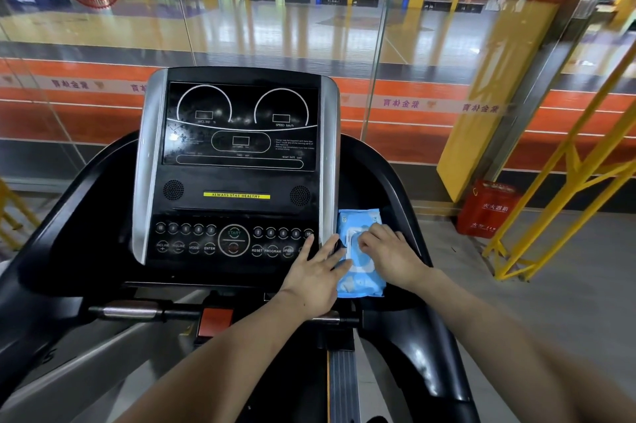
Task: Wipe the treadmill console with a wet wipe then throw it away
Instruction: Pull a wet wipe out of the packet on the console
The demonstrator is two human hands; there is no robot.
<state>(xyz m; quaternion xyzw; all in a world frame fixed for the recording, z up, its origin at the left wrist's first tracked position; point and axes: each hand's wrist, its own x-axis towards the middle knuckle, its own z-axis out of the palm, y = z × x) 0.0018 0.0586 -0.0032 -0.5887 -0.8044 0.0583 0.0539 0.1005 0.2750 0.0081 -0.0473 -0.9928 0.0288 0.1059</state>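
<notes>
One blue wet-wipe pack [359,279] is being kept in the right side tray of the treadmill [406,188], just beside the console [237,161]. The pack is being pressed on by both hands. The left hand [315,279] is being laid flat and spread, its thumb touching the pack's left edge and its fingers reaching over the lower right corner of the button panel [234,240]; nothing is being gripped by it. The right hand [387,250] is being held over the pack's white lid [354,250], fingertips curled at the flap; whether a wipe is being pinched cannot be told, since the opening is being covered by the fingers.

The console's dark display is being shown with two dial outlines and a yellow strip [236,195] beneath. Two round speaker grilles [173,189] are being seen, one at each side. One red safety tab [215,321] is being seen below the panel, on the handlebar [137,312].

A glass wall is being faced, with a sports court behind it. To the right, one red box [485,211] is being stood on the floor, near yellow railings [564,181].
</notes>
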